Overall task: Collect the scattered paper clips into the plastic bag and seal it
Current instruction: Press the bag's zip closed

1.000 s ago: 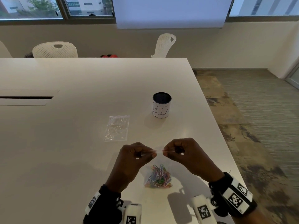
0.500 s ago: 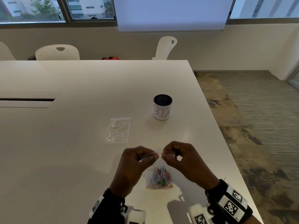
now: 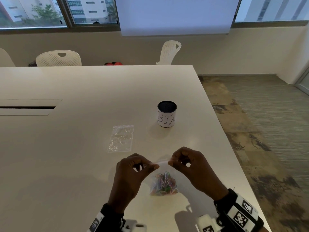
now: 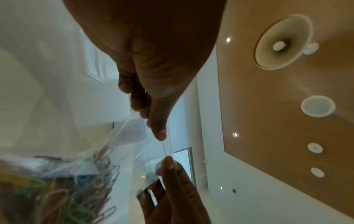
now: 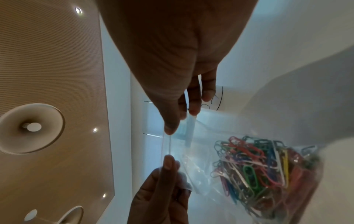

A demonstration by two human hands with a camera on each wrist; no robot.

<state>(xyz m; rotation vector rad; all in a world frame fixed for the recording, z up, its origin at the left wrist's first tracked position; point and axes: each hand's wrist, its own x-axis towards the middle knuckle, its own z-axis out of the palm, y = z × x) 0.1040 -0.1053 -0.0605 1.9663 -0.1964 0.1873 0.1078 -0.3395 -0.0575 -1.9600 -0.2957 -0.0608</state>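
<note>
A small clear plastic bag (image 3: 164,174) hangs just above the white table (image 3: 83,164), near its front right. A bunch of coloured paper clips (image 3: 165,184) sits in its bottom. My left hand (image 3: 154,166) pinches the left part of the bag's top strip (image 3: 161,162) between thumb and fingers. My right hand (image 3: 170,162) pinches the right part. In the left wrist view my left hand (image 4: 160,133) holds the strip (image 4: 166,145) opposite the other hand's fingertips (image 4: 169,163). The right wrist view shows my right hand (image 5: 169,128), the strip (image 5: 166,146) and the paper clips (image 5: 258,166) inside the bag.
A second clear bag (image 3: 121,138) lies flat on the table, beyond my left hand. A white cup with a dark rim, marked "BIN" (image 3: 166,114), stands behind my right hand. The table's right edge (image 3: 234,156) is close by. White chairs (image 3: 58,58) stand at the far side.
My two pinching hands first closed toward each other along the top strip, then parted a little. The bag of clips still hangs in the same spot.
</note>
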